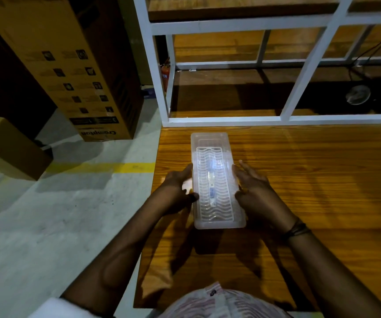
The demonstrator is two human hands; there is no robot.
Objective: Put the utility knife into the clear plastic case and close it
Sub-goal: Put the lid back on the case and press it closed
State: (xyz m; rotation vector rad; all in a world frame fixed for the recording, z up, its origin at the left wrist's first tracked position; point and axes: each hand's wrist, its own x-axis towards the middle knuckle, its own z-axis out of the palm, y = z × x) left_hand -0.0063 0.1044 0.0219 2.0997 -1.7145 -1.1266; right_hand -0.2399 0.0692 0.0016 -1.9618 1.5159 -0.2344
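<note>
A long clear plastic case (208, 141) lies on the wooden table (311, 180), its lid down over a white wavy grid insert. Through the lid I see the utility knife (211, 187) lying lengthwise along the middle. My left hand (178, 191) rests against the case's left side, thumb on the rim. My right hand (253, 191) sits against the right side with fingers spread. Both hands touch the case; whether they grip it is unclear.
A white metal shelf frame (162, 88) stands at the table's far edge. Cardboard boxes (77, 72) stand on the concrete floor to the left, past a yellow floor line (107, 167). Cables (380, 47) and a round object (357, 94) lie at back right.
</note>
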